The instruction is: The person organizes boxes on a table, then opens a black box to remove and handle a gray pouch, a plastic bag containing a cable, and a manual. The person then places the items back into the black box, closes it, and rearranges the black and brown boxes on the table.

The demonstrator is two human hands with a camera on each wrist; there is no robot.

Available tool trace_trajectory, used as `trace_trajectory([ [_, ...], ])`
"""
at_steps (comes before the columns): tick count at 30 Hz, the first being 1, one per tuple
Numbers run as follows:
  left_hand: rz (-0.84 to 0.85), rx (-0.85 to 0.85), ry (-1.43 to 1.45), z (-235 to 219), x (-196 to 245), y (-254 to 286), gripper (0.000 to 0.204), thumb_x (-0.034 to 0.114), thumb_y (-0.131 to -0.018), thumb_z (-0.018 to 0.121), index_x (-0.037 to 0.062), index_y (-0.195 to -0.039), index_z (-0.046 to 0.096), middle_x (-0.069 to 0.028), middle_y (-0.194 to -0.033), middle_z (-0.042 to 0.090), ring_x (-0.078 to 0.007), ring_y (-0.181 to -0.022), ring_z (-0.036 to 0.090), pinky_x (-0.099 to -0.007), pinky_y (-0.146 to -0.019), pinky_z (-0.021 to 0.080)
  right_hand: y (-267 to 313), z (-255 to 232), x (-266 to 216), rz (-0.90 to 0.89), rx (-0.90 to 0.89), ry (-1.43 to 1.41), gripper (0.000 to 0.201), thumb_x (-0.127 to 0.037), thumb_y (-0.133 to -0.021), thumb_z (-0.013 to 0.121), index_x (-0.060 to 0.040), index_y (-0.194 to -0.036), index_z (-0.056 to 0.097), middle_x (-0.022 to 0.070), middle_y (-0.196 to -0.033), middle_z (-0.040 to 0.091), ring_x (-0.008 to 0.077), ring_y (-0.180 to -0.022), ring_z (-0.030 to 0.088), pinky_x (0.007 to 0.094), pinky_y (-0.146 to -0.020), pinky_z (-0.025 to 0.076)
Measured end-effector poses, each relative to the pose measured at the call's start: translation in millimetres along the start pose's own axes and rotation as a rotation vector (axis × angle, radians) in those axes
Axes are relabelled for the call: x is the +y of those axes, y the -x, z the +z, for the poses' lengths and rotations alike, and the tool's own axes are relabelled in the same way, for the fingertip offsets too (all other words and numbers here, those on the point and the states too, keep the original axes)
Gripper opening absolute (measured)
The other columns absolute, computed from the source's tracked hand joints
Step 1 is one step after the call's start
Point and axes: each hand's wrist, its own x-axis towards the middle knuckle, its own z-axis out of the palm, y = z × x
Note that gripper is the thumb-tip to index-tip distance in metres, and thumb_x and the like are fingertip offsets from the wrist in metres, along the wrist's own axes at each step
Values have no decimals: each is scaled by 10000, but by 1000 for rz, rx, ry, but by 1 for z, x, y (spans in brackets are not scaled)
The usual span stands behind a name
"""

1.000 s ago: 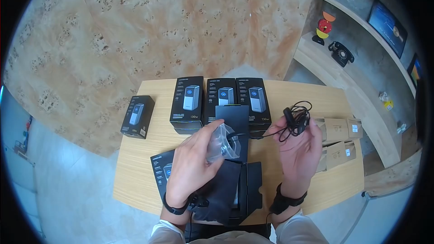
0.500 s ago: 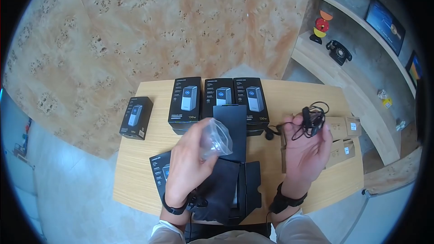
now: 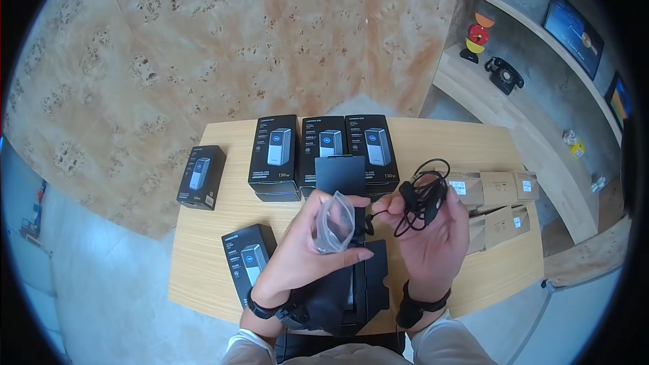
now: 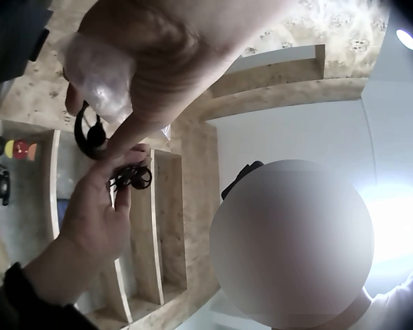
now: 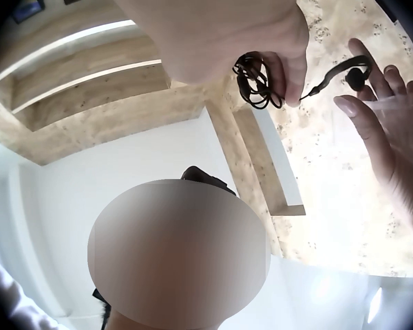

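Observation:
In the head view my left hand [image 3: 297, 250] grips a crumpled clear plastic bag [image 3: 336, 226], its thumb and forefinger stretched toward the right. My right hand [image 3: 436, 247] holds a black earpiece's coiled cable [image 3: 426, 206], palm up, with its fingertips pinching the lead. The right wrist view shows the earpiece's curved ear hook [image 5: 341, 67] and round bud at the end of that lead, between the left thumb and forefinger. Below the hands stands an open black box [image 3: 376, 277] with its lid flap [image 3: 338, 176] raised; the left hand and wrist hide part of it.
Three black power bank boxes [image 3: 274, 152] stand in a row at the table's back. Another black box [image 3: 199, 176] is at the left edge, and one [image 3: 248, 260] lies beside my left wrist. Several brown cartons [image 3: 500, 189] sit on the right. Beyond the table, a shelf carries a black telephone [image 3: 503, 76].
The earpiece has come out of the plastic bag. My hands first parted, then drew together again over the open box, the left thumb and forefinger now stretched out beside the earpiece.

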Motion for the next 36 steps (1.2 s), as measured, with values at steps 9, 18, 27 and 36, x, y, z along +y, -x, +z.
trace_trajectory([
  [9, -66, 97, -141, -5, 6, 7, 500, -24, -800, 908, 86, -1082, 510, -29, -1060, 679, -121, -1039, 695, -274, -885, 568, -5, -2, -4, 14, -9, 29, 466, -373, -1143, 300, -6, -1238, 571, 266, -1129, 732, 410, -1158, 709, 486, -1023, 560],
  [18, 71, 357, -60, -17, 13, 14, 462, -60, -799, 891, 72, -1095, 562, -17, -1027, 656, -103, -953, 683, -281, -855, 583, -12, -7, -2, -28, 63, 281, 389, -307, -1143, 409, 26, -1241, 583, 242, -1255, 697, 360, -1190, 687, 456, -1043, 522],
  [27, 85, 457, -96, -14, 19, 15, 402, -66, -790, 861, 73, -1036, 575, -36, -1024, 649, -109, -952, 655, -267, -848, 552, -6, -14, 0, -14, -61, 280, 297, -176, -1115, 579, 36, -1322, 597, 107, -1221, 699, 189, -1098, 671, 368, -984, 530],
  [36, 119, 401, -110, -12, 15, 13, 362, -137, -835, 766, 40, -1078, 565, -90, -1102, 680, -124, -971, 695, -297, -868, 629, -5, -8, -1, 101, -130, 473, 249, -48, -1082, 596, 25, -1320, 598, 89, -1233, 697, 147, -1133, 656, 305, -976, 523],
])
